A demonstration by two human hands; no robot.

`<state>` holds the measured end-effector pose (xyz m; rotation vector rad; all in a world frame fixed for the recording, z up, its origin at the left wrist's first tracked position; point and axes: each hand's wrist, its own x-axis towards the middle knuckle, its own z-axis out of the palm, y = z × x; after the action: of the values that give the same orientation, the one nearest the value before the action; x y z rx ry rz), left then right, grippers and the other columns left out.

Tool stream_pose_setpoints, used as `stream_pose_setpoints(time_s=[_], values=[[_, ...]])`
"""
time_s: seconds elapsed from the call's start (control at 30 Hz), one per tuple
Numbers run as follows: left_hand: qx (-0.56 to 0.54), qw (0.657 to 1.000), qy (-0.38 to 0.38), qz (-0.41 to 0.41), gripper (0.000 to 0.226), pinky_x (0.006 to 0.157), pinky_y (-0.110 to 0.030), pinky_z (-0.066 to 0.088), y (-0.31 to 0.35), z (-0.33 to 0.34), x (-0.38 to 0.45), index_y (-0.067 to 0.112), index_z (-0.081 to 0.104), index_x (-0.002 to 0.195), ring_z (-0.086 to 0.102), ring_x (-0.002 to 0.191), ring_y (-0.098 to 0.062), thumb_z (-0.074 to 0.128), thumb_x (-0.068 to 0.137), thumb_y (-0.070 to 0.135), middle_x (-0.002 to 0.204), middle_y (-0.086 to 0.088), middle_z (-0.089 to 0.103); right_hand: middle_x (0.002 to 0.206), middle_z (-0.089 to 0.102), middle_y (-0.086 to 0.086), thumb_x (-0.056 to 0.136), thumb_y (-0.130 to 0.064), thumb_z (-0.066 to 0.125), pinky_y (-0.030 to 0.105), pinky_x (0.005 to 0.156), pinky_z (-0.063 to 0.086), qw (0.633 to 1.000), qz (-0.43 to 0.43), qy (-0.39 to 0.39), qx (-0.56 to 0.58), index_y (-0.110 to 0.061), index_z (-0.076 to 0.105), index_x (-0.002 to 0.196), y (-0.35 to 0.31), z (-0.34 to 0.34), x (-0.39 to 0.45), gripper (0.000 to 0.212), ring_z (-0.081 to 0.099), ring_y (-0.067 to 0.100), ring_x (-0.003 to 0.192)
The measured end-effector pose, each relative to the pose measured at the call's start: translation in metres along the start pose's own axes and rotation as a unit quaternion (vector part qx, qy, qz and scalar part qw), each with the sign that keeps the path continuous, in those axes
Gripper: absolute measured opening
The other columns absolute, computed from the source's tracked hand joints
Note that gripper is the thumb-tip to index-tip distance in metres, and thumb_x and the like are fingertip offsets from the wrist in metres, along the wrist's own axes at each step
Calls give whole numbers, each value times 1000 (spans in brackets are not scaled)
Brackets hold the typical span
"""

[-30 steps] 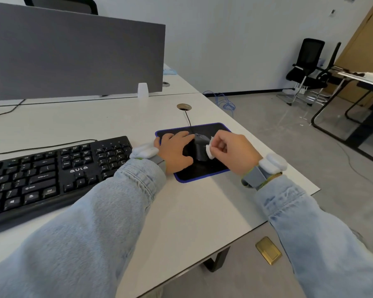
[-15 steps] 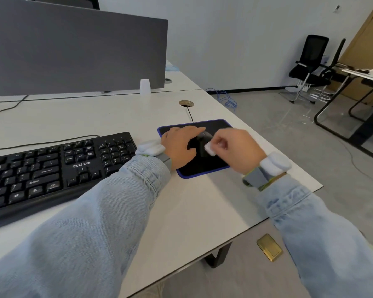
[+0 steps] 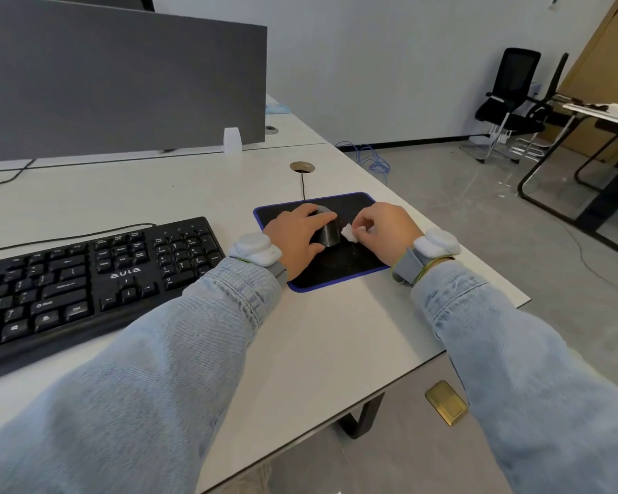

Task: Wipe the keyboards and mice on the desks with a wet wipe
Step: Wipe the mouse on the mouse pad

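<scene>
While left hand (image 3: 297,234) curls over mouse (image 3: 328,232) on pad (image 3: 357,265), most of mouse hidden. Right hand (image 3: 384,229) pinches wipe (image 3: 349,232) at mouse's right side, wipe partly covered by fingers. Keyboard (image 3: 86,276) cut off at left edge, reads "aula".

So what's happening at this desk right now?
A person in a denim jacket is cleaning a computer mouse on a blue-edged mouse pad. The left hand rests over the mouse and steadies it, while the right hand pinches a small white wet wipe against its side. The black keyboard lies to the left, untouched.
</scene>
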<state>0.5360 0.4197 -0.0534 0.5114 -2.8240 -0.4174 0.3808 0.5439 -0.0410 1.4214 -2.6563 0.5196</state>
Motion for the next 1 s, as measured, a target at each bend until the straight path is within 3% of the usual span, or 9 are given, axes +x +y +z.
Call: stream_pose_setpoints(time_s=[0.2,0.33,0.47,0.63,0.77,0.93,1.0], values=[[-38,999,14,-13,61,114,-37,33,-5,1,0,29,36,155,39,141,-29,60,99,22,161,-1,32,84,60,-8,86,-14,60,18,65,40,992,-100,-56,43,-22,68,86,-15,-12,-34,12,55,9,74],[-30,999,16,-19,60,114,-37,35,-5,1,1,30,35,155,40,141,-28,59,100,23,160,0,33,82,65,-1,87,-14,61,24,69,40,991,9,89,103,-18,68,88,10,-7,3,9,56,15,75],[-16,1000,14,-21,60,112,-40,39,-6,2,2,29,34,155,42,139,-29,57,101,24,160,-2,32,99,68,7,89,-12,56,27,78,44,996,67,23,45,-17,72,99,16,7,40,20,62,26,93],[-16,999,37,-30,60,110,-42,41,-12,7,5,29,36,154,46,135,-31,59,99,24,159,-4,35,108,65,6,90,-11,58,20,80,36,998,-61,-18,0,-16,75,105,-7,7,36,24,60,23,99],[-8,998,45,-53,61,107,-45,44,-16,10,7,30,36,154,46,134,-33,59,98,25,158,-4,35,97,65,-5,87,-12,64,11,70,37,981,-186,-43,30,-20,75,97,-6,-7,-1,17,54,4,77],[-27,997,55,-54,61,107,-44,44,-14,11,4,29,38,153,46,134,-31,61,97,22,157,-3,37,88,62,-10,87,-12,61,26,76,46,994,-76,58,53,-22,71,94,7,-3,-4,15,54,8,76],[-35,997,49,-47,61,107,-45,44,-14,10,3,28,39,152,47,133,-31,61,96,21,156,-2,38,94,64,-5,88,-12,60,26,79,45,996,-66,36,37,-20,72,96,2,0,-10,17,57,13,83]])
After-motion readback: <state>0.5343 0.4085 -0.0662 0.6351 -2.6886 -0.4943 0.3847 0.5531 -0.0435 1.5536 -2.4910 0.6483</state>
